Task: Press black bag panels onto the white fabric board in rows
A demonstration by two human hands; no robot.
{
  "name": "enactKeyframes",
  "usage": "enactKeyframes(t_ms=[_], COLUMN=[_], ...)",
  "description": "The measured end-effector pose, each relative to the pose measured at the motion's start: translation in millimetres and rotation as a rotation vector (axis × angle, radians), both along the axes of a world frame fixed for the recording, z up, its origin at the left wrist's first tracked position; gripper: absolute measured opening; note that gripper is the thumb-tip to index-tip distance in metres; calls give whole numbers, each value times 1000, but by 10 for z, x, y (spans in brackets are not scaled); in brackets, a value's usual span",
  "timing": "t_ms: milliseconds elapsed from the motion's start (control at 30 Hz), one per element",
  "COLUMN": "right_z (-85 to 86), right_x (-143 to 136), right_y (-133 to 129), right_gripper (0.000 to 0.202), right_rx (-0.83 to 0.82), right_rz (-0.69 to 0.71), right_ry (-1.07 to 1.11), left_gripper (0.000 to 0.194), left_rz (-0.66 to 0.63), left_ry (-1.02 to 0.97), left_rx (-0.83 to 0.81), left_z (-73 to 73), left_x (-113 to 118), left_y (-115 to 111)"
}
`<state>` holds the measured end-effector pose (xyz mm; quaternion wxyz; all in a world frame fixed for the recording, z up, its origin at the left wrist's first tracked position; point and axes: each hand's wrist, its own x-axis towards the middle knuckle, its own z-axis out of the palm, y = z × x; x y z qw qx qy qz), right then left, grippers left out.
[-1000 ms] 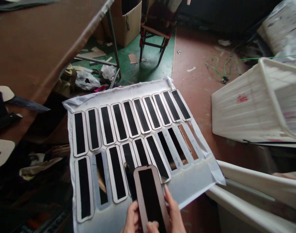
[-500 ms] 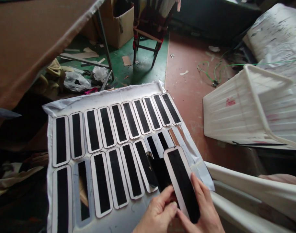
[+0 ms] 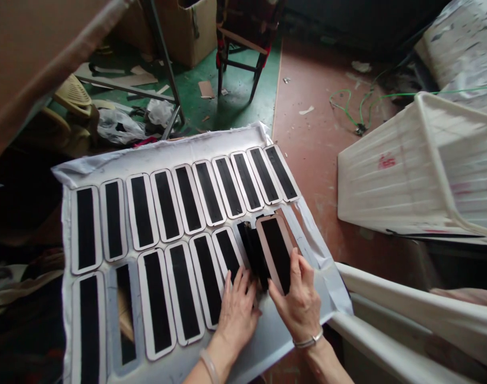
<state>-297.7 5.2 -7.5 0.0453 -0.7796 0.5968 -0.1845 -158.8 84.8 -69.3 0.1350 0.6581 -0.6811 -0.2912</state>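
two rows of long rounded patches (image 3: 167, 205), each black in the middle with a pale border, lie side by side on a white sheet (image 3: 119, 160) that is tilted across the lower middle of the view. the right hand (image 3: 298, 298) pinches one loose patch (image 3: 276, 252) by its near end, thumb on the left edge and fingers (image 3: 297, 265) laid over the black face; the piece stands tilted over the right end of the front row, its far end close to the back row. just to its left a thin stack of dark strips (image 3: 253, 250) stands on edge, touching the held patch. the left hand (image 3: 237, 309) lies flat with fingers spread, pressed on the sheet and on the near end of a front-row patch (image 3: 228, 255), right beside the dark strips. both wrists wear a thin bracelet. one slot (image 3: 126, 312) near the left end of the front row is an open cut-out, with brown showing through.

a white ribbed plastic crate (image 3: 387, 181) lies tipped on the reddish floor (image 3: 307, 138) to the right, well apart from the sheet. a green cable (image 3: 347, 106) curls on the floor beyond it. farther back stand a cardboard box (image 3: 183, 32) and a wooden chair (image 3: 243, 48) on a green patch of floor. a brown bench top (image 3: 27, 58) fills the upper left corner.
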Motion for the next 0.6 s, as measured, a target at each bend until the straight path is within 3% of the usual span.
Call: enactKeyframes(t_ms=[100,233,600], right_z=[-143,-337,-732], right_x=[25,56,184], right_y=[11,5,-18], right_gripper=[83,85,91], right_rx=[51,68,281], right_rz=[-17,-17,71], right_ry=[-16,-30,-156], left_gripper=[73,59,58], left_rz=[-131,-239,-290], left_ry=[-55,-92,-33], left_rx=[-22,-30,-34], left_z=[-19,2,-111], left_x=[-15,87,209], left_y=[-25,-36,-21])
